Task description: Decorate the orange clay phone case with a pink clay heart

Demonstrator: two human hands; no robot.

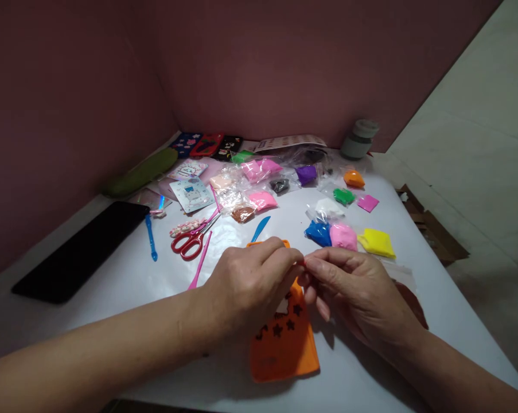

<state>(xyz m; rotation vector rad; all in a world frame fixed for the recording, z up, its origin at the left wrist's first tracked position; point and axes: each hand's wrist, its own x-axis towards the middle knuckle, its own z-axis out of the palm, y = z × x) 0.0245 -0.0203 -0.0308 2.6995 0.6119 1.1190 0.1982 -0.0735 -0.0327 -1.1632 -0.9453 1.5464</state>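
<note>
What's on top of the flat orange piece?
Dark stars and part of a white shape show on the flat orange piece; the left hand hides some of its upper part.

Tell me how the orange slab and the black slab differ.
The orange slab carries dark star shapes; the black slab looks plain. The left hand partly hides the orange slab; the black slab lies clear of it. Both rest on the white table.

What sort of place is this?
Probably a craft table in a room corner: small bags of colourful, clay-like material, red-handled scissors and an orange piece with dark star shapes lie on it.
</note>
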